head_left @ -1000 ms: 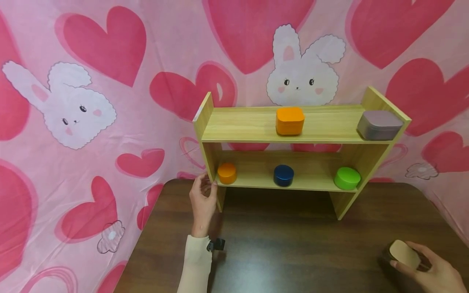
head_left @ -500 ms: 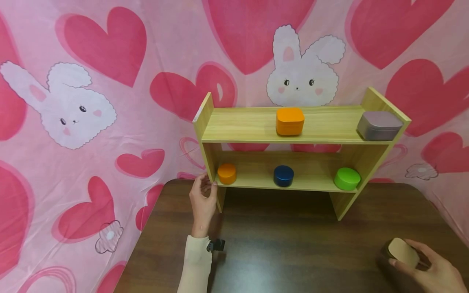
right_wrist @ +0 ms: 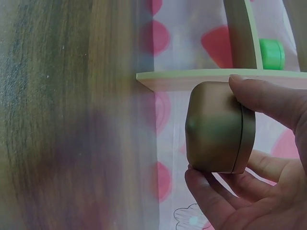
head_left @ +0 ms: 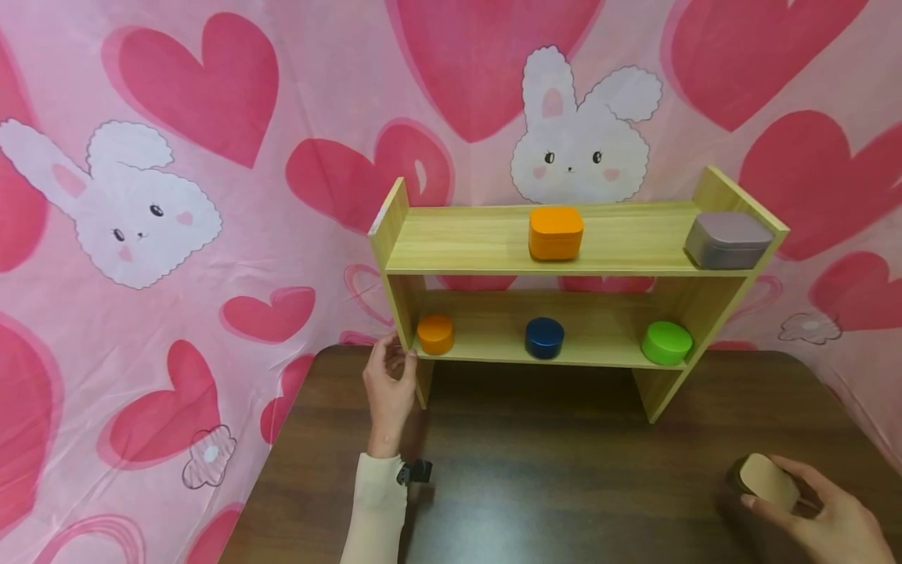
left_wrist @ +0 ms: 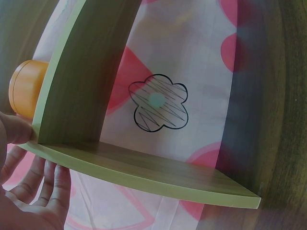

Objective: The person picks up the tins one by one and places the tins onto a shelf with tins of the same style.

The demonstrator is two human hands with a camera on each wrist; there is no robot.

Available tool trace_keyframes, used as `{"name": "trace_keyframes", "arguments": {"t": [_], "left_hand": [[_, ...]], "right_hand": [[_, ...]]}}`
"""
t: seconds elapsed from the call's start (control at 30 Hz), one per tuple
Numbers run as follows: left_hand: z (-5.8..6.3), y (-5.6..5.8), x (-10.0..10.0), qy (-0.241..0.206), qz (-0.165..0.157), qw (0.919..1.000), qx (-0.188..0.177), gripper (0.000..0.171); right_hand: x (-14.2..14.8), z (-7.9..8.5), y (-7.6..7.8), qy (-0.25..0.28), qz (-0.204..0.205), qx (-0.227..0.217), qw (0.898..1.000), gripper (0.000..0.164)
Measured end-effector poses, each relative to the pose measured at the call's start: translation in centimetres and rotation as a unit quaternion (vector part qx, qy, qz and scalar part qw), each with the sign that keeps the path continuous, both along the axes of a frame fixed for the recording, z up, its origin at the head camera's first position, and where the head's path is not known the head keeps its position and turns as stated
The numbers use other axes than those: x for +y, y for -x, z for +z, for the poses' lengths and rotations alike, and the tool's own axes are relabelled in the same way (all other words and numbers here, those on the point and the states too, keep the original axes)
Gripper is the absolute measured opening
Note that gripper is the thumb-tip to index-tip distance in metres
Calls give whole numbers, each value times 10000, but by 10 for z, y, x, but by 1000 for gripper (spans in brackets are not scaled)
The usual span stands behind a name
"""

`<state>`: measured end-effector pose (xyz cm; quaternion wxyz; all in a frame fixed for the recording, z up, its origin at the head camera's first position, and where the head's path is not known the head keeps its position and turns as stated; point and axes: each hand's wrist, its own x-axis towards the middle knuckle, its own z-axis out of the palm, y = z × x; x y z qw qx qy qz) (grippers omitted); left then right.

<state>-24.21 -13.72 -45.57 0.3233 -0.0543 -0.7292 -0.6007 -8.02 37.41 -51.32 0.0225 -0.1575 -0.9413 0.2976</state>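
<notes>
A two-tier light wood shelf [head_left: 465,239] stands on the dark table. My left hand [head_left: 390,388] holds its left side panel at the lower tier, thumb at the front edge and fingers on the outer face in the left wrist view. At the lower right, my right hand [head_left: 835,509] grips a gold-brown lidded tin [right_wrist: 216,127] between thumb and fingers. The right wrist view shows it held sideways above the table, lid seam towards the palm. Nearest my left thumb sits a round orange tin [head_left: 435,335] on the lower tier.
The lower tier also bears a round dark blue tin [head_left: 544,338] and a round green tin [head_left: 666,343]. On the upper tier are an orange rectangular tin [head_left: 556,233] and a grey-purple one [head_left: 729,240] at the right end. Behind hangs a pink heart-and-rabbit cloth [head_left: 324,63].
My right hand has moved slightly left and up with the gold-brown tin. The left hand keeps its hold on the shelf panel, and the tins on the shelf have not moved.
</notes>
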Motion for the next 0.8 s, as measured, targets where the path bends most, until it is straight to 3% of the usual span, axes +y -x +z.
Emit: {"name": "trace_keyframes", "arguments": {"t": [0.13, 0.37, 0.8], "left_hand": [[0, 0, 0, 0, 0, 10000, 20, 29], [0, 0, -1, 13, 23, 10000, -41, 29], [2, -2, -1, -3, 36, 10000, -63, 30]], "right_hand": [[-2, 3, 1, -59, 74, 20, 10000, 87], [-8, 9, 5, -212, 300, 437, 9984, 80], [-23, 25, 10, -250, 670, 99, 9974, 86]]}}
